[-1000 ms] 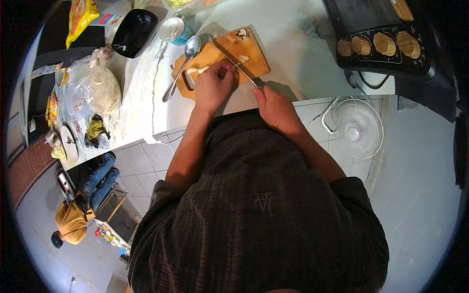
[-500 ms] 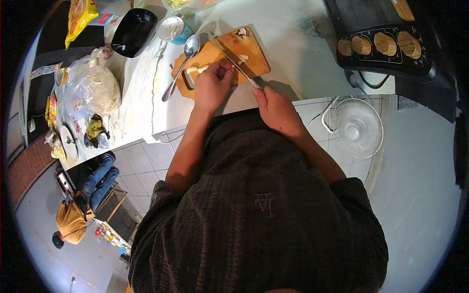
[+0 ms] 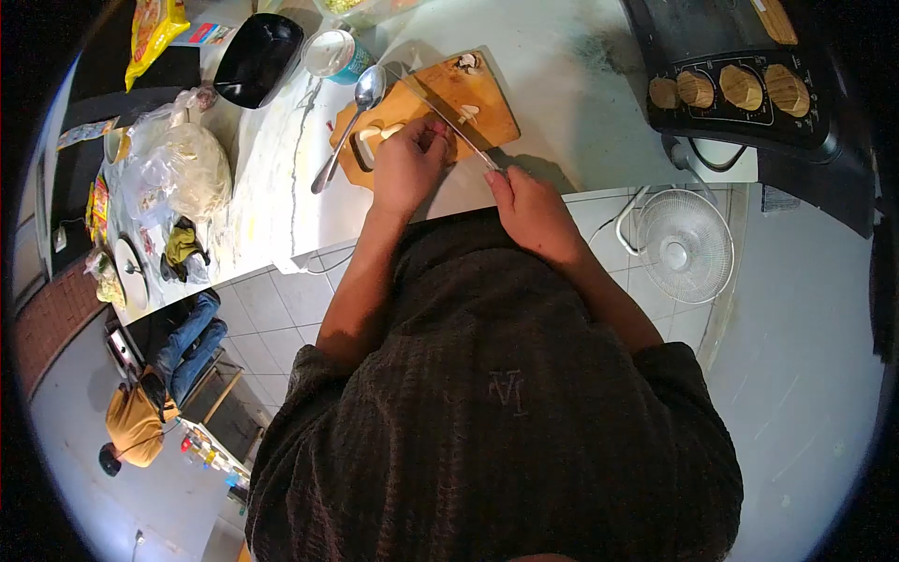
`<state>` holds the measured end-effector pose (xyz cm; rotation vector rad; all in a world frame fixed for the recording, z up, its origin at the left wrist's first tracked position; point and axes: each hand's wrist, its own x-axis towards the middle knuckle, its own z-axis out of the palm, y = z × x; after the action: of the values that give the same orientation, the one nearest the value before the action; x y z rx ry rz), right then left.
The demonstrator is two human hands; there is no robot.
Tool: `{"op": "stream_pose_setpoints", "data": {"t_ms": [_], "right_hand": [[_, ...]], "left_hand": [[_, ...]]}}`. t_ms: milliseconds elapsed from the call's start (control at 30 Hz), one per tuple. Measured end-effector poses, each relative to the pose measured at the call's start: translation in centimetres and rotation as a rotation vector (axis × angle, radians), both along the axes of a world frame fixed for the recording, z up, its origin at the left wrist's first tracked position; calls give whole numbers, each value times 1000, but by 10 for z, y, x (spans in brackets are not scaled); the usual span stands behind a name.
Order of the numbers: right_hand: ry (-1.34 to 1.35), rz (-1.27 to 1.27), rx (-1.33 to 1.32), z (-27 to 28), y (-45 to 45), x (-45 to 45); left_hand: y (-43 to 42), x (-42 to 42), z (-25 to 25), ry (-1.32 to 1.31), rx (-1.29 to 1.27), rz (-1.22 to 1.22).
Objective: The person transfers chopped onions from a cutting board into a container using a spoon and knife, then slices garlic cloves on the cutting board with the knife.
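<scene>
A wooden cutting board (image 3: pixel 492 98) lies on the counter before me. My right hand (image 3: pixel 536 211) is closed around the handle of a knife (image 3: pixel 474 148), whose thin blade slants up and left across the board. Just left of the blade, the fingers of my left hand (image 3: pixel 409 167) are pinched on what looks like a garlic clove, mostly hidden by them. Pale peeled cloves (image 3: pixel 390 130) rest beside that hand, near the board's handle slot. Small cut pieces (image 3: pixel 468 112) sit on the blade's other side. Papery peelings (image 3: pixel 466 63) are at the far corner.
A metal spoon (image 3: pixel 369 89) leans over the board's left edge. Behind it stand a lidded tub (image 3: pixel 348 62) and a black tray (image 3: pixel 257 61). Plastic bags (image 3: pixel 187 169) lie left. A black stove with wooden knobs (image 3: pixel 740 86) is right; a fan (image 3: pixel 676 248) stands below. Another person (image 3: pixel 136 421) sits lower left.
Hardly anything differs. The left fingers have shifted very slightly at the blade, and the whole view has moved a touch. The knife keeps its place on the board.
</scene>
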<state>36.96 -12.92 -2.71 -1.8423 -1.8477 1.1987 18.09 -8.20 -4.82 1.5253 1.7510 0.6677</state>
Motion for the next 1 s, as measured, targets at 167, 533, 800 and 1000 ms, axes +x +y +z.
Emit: {"op": "stream_pose_setpoints", "data": {"t_ms": [167,533,800,1000], "right_hand": [[-32,0,-4,1,0,-1],[-89,17,-1,-5,3,0],[-192,24,53,-3,2,10],[-155,-21,197,-1,3,18]], "left_hand": [[1,2,8,19,-15,-2],[-1,1,-3,-7,49,1],[1,5,4,74,32,11],[2,7,15,-15,86,69]]}}
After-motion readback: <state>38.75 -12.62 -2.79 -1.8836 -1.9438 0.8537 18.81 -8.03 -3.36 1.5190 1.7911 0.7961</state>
